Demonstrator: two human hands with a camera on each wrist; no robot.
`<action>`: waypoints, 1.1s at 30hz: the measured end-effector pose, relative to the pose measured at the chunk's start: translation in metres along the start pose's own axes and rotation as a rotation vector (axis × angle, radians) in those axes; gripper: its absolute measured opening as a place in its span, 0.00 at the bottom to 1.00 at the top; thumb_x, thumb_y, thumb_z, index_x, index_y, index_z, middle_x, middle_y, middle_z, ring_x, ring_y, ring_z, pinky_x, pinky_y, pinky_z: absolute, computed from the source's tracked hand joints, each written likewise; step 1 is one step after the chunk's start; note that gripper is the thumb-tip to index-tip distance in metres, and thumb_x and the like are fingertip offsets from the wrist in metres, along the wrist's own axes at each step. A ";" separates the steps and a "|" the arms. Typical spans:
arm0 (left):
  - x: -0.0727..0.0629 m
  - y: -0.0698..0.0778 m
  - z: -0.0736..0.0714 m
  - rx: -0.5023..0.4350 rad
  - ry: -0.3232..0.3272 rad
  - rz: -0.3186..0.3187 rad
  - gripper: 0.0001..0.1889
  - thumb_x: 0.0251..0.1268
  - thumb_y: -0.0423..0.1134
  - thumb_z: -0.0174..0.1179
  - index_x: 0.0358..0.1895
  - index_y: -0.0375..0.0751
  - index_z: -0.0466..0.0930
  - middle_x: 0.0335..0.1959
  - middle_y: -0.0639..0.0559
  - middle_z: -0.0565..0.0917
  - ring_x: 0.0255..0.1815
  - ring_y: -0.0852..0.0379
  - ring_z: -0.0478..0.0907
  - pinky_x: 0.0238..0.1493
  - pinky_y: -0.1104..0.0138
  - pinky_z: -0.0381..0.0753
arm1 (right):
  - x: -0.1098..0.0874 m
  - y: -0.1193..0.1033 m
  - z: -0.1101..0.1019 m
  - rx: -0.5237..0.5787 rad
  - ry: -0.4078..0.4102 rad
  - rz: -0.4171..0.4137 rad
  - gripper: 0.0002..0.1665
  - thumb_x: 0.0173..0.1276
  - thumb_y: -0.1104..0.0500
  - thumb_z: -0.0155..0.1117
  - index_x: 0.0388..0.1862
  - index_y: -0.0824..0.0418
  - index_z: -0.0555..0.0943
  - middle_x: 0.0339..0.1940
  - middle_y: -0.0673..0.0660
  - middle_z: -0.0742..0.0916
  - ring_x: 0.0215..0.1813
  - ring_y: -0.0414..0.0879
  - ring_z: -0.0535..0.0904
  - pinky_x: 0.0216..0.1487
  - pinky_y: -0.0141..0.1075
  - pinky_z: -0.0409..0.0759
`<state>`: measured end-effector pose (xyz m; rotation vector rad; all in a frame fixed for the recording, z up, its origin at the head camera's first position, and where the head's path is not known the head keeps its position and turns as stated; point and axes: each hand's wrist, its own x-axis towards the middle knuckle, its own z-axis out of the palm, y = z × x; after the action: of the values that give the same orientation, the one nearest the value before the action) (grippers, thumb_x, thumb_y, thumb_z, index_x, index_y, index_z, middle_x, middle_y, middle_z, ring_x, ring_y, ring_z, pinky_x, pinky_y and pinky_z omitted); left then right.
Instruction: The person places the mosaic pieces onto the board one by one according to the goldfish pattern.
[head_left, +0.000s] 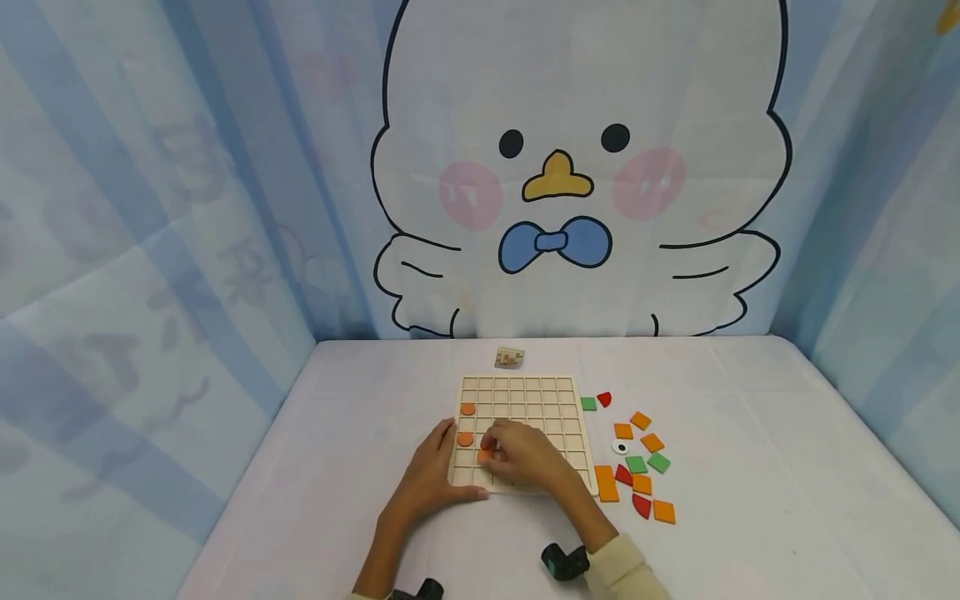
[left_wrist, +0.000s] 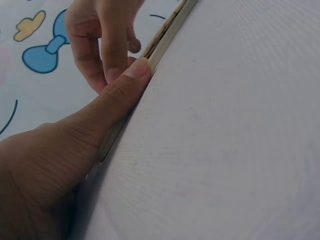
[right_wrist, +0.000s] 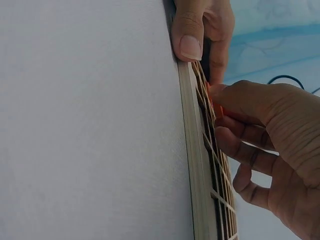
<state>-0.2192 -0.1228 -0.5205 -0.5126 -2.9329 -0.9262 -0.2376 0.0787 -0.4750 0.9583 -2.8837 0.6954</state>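
In the head view, the right hand (head_left: pixel 525 458) pinches an orange piece (head_left: pixel 485 456) at the near left part of the board (head_left: pixel 557 417), beside a disc (head_left: pixel 465 439). The left hand (head_left: pixel 427 477) clasps the near left corner. In my judgement, the piece should be centred in one cell before release, while this corner is kept firm. The board's sides run away from the person; it looks about square, without clear long axis.

In the left wrist view, the left thumb presses the board's near edge; the piece is hidden.

In the right wrist view, the piece seems nearly parallel to the board, so lowering it level would be best. Its long axis I cannot tell, because fingers cover it.
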 end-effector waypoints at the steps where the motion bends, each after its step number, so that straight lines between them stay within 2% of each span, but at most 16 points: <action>1: 0.000 0.000 0.000 0.000 -0.001 0.001 0.69 0.34 0.77 0.68 0.77 0.35 0.51 0.77 0.41 0.56 0.76 0.43 0.58 0.73 0.51 0.63 | 0.000 0.000 0.001 -0.002 -0.001 0.005 0.11 0.64 0.52 0.69 0.39 0.56 0.83 0.33 0.46 0.81 0.30 0.35 0.70 0.31 0.26 0.71; 12: -0.001 -0.001 -0.001 0.006 -0.016 0.002 0.69 0.35 0.75 0.69 0.77 0.34 0.50 0.78 0.41 0.55 0.76 0.43 0.58 0.73 0.50 0.63 | 0.001 -0.003 0.005 -0.008 -0.013 0.045 0.11 0.64 0.51 0.69 0.40 0.55 0.84 0.33 0.45 0.80 0.31 0.35 0.71 0.31 0.27 0.71; 33: 0.000 -0.001 0.000 -0.016 -0.006 0.014 0.67 0.38 0.74 0.69 0.76 0.32 0.50 0.77 0.38 0.55 0.76 0.41 0.56 0.73 0.49 0.62 | 0.001 0.001 0.006 0.004 -0.021 0.049 0.12 0.64 0.51 0.70 0.42 0.55 0.84 0.35 0.45 0.80 0.32 0.35 0.72 0.33 0.26 0.74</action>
<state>-0.2194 -0.1238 -0.5214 -0.5372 -2.9251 -0.9484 -0.2384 0.0758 -0.4805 0.9040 -2.9345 0.6990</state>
